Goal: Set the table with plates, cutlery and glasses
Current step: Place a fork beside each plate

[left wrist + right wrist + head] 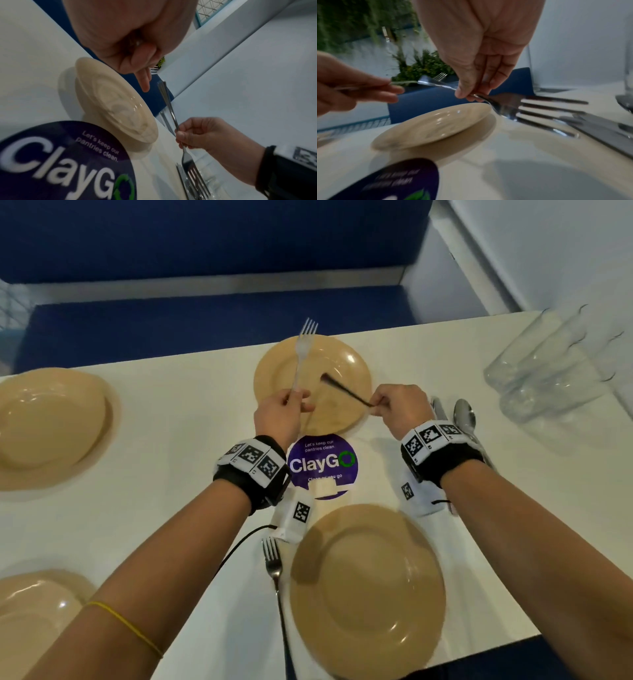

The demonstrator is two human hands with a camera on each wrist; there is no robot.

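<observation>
Over the far tan plate (346, 361) both hands hold forks. My left hand (294, 401) grips one fork (301, 354) by the handle, tines pointing away past the plate's far rim. My right hand (376, 405) pinches a second fork (346, 391) at its neck, with the handle slanting left above the plate. In the right wrist view the right hand (471, 93) holds this fork's (510, 108) tines low beside the plate's (433, 127) right edge. The left wrist view shows the same fork (171, 112) hanging tines down. A third fork (274, 566) lies left of the near plate (370, 587).
A knife (439, 409) and a spoon (464, 415) lie on the white table behind my right wrist. Several clear glasses (548, 368) stand at the far right. Two more tan plates (51, 426) (30, 614) sit at the left. A purple ClayGo sticker (322, 463) marks the middle.
</observation>
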